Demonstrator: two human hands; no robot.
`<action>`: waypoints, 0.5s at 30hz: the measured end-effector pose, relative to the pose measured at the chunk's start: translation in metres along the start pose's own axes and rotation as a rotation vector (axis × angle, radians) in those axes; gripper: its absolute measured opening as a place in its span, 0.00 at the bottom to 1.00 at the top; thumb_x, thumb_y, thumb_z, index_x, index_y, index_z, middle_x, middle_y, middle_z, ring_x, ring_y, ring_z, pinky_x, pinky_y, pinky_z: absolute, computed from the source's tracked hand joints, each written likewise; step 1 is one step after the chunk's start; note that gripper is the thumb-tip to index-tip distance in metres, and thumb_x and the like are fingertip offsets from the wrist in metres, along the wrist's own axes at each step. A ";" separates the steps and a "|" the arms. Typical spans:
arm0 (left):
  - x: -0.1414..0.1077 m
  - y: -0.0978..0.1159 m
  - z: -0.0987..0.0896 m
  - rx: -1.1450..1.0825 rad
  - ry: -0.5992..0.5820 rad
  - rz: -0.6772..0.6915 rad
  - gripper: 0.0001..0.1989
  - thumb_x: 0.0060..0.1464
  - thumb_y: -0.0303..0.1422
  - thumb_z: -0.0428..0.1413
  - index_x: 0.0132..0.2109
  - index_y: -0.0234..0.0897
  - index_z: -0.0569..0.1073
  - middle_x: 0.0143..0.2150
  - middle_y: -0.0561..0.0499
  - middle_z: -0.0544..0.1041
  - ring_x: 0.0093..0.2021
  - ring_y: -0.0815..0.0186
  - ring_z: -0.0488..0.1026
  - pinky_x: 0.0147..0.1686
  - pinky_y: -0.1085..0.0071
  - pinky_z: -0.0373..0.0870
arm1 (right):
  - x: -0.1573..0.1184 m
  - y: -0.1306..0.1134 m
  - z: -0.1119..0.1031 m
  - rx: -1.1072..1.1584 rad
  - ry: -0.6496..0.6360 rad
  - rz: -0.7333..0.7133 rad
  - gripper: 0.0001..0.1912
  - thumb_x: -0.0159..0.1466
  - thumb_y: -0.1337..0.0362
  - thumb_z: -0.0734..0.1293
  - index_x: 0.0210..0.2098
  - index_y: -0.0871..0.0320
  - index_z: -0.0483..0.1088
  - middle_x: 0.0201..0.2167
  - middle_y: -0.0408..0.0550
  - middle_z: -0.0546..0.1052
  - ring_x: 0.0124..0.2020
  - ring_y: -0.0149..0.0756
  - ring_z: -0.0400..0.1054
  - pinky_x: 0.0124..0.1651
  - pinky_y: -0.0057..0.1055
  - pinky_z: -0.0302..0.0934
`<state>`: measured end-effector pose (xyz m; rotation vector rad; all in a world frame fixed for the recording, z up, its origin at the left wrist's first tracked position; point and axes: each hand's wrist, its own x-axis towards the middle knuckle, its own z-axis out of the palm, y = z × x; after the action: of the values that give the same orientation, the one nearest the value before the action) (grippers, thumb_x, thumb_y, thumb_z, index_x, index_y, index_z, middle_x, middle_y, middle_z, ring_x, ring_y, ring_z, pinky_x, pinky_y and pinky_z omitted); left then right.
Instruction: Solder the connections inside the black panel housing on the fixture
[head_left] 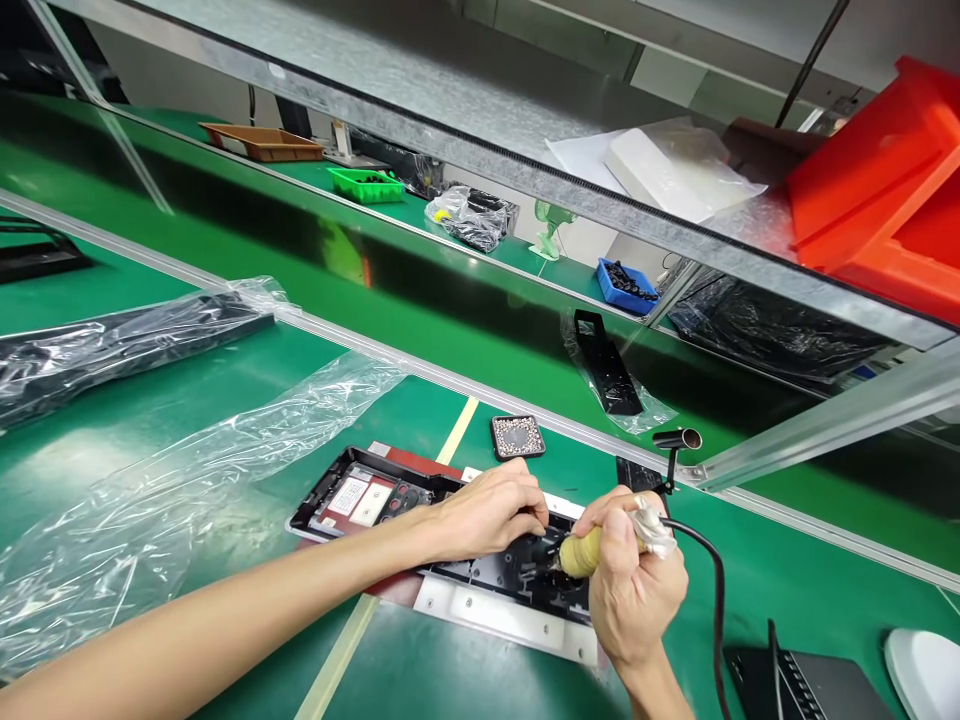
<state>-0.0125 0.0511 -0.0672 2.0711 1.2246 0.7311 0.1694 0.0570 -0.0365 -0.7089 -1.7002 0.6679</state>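
Observation:
A long black plastic housing lies in a fixture with white metal strips on the bench. My left hand rests over its middle with fingers curled and pressed together; anything between the fingertips is hidden. In my right hand is a corded tool with a yellow-wrapped grip, which looks like a soldering iron. White wrapping covers its back end. Its tip points left, down into the housing near my left fingertips; the contact point is unclear. Behind the housing sits a small black tray of tiny metal parts.
A tube holder on a stand is behind my right hand, and a black cord runs down beside it. Clear plastic film covers the left bench. A metal shelf with a red bin hangs above.

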 end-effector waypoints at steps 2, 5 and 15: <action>0.003 0.001 0.000 0.024 -0.028 -0.005 0.06 0.62 0.32 0.58 0.39 0.36 0.80 0.37 0.49 0.76 0.45 0.64 0.66 0.47 0.70 0.63 | 0.000 -0.001 0.000 0.006 -0.004 0.001 0.11 0.70 0.71 0.61 0.30 0.61 0.66 0.28 0.44 0.68 0.30 0.27 0.67 0.31 0.27 0.62; 0.006 0.000 0.000 0.045 -0.053 -0.015 0.06 0.62 0.31 0.59 0.38 0.37 0.81 0.37 0.49 0.76 0.45 0.63 0.66 0.46 0.69 0.63 | 0.000 -0.001 0.000 0.011 -0.008 0.002 0.11 0.71 0.71 0.60 0.31 0.61 0.65 0.29 0.44 0.68 0.30 0.26 0.67 0.31 0.27 0.62; -0.004 -0.008 0.004 0.064 0.020 0.089 0.08 0.63 0.32 0.58 0.44 0.34 0.81 0.39 0.49 0.77 0.45 0.64 0.67 0.48 0.68 0.65 | 0.000 0.001 -0.001 0.004 -0.025 0.028 0.11 0.72 0.69 0.60 0.32 0.60 0.65 0.29 0.44 0.68 0.30 0.26 0.67 0.32 0.28 0.61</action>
<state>-0.0155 0.0498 -0.0759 2.1872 1.1864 0.7639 0.1709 0.0577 -0.0373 -0.7254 -1.7141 0.7020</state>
